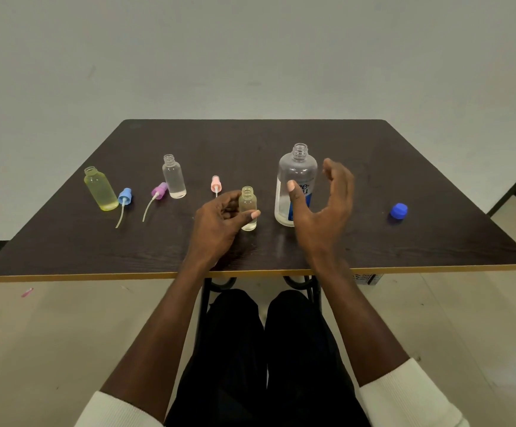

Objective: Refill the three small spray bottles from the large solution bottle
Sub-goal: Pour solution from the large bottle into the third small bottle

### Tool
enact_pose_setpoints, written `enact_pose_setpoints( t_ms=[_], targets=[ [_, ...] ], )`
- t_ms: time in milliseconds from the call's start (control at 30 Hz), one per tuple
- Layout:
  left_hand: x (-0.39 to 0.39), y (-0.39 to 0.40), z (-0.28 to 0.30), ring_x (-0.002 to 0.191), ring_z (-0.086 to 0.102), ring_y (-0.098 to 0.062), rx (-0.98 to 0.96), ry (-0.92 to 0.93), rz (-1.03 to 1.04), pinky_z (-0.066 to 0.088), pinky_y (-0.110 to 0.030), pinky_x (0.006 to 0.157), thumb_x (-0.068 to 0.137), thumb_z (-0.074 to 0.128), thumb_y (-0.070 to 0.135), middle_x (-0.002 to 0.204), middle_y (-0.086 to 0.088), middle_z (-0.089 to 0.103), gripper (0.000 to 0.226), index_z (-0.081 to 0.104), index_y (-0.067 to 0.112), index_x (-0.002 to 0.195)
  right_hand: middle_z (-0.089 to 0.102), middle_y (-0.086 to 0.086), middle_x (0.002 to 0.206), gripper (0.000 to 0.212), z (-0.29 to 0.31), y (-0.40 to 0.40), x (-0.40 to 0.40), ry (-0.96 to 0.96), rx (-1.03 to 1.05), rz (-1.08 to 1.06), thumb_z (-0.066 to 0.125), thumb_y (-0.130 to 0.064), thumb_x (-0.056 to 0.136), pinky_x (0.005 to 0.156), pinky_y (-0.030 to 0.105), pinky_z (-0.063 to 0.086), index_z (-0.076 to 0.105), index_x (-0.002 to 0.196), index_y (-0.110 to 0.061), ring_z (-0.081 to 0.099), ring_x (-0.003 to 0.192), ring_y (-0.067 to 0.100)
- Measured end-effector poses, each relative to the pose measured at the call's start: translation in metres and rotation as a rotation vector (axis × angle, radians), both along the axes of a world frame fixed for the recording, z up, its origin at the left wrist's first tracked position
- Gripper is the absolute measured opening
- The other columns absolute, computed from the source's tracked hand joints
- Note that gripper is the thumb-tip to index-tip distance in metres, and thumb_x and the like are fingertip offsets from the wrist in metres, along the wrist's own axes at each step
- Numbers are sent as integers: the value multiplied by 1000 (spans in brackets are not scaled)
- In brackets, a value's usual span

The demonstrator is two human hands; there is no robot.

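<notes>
Dark-trousered knees (262, 349) are seen lowest in view, under the near edge of the table (435, 241); white sleeves (410, 396) are pushed back from both forearms. On the tabletop, near centre, a small open bottle (248, 208) is stood upright and is grasped by the left hand (219, 223), thumb across its front, fingers curled behind. Just to its right the large bottle (295, 186) is stood upright, uncapped, partly filled with clear liquid. The right hand (321, 208) is held beside it with fingers spread and loosely bent, cupped toward it; nothing is grasped, and contact cannot be judged. Its blue cap (399, 210) is placed well apart at right. A pink sprayer (216, 184) lies just behind the left hand. Further left are recorded: a clear bottle (174, 180), a purple sprayer (158, 192), a blue sprayer (124, 198) and a yellow bottle (101, 189), both bottles upright and open.
</notes>
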State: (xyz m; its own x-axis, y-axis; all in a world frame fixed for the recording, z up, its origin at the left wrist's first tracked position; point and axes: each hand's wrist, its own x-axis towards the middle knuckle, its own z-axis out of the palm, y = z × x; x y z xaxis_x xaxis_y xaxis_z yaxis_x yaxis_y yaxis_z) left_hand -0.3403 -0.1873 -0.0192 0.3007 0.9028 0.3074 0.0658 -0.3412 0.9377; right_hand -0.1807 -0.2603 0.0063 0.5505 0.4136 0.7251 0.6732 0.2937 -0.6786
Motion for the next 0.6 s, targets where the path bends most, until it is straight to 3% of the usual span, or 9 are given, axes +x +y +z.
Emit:
enact_pose_setpoints(
  t_ms=[100,200,300,433,600],
  targets=[
    [-1,-1,2,94,73,-2,17,5,74,56,-16,84,83,82,15,97,15,75,39,67,31,115,56,24,115,36,-5,-4,-17,-179,99,-2,68,-9,85,96,20,46,59,116,8,56,110,28],
    [-1,1,2,89,70,10,11,-3,136,52,-8,77,84,82,14,95,21,71,44,63,29,121,65,17,104,19,-16,-2,-33,-278,57,83,63,3,86,92,24,49,67,104,4,61,100,27],
    [-1,4,0,87,66,12,23,34,198,48,-5,76,84,82,19,100,20,67,49,62,25,129,68,10,105,24,-22,2,-42,-300,-180,252,55,8,87,90,22,49,69,105,-1,62,99,18],
    [-1,12,0,95,66,-3,50,66,317,50,-7,78,83,83,24,112,8,68,52,67,13,131,69,9,105,30,-26,14,-46,-297,-465,332,51,8,86,87,32,51,69,106,-5,62,96,19],
    [2,23,3,77,65,-10,58,73,373,58,-37,82,82,83,27,89,-5,76,44,72,16,124,65,0,106,21,-29,20,-39,-277,-656,371,58,0,87,91,29,50,69,101,-12,58,96,11]
  ],
)
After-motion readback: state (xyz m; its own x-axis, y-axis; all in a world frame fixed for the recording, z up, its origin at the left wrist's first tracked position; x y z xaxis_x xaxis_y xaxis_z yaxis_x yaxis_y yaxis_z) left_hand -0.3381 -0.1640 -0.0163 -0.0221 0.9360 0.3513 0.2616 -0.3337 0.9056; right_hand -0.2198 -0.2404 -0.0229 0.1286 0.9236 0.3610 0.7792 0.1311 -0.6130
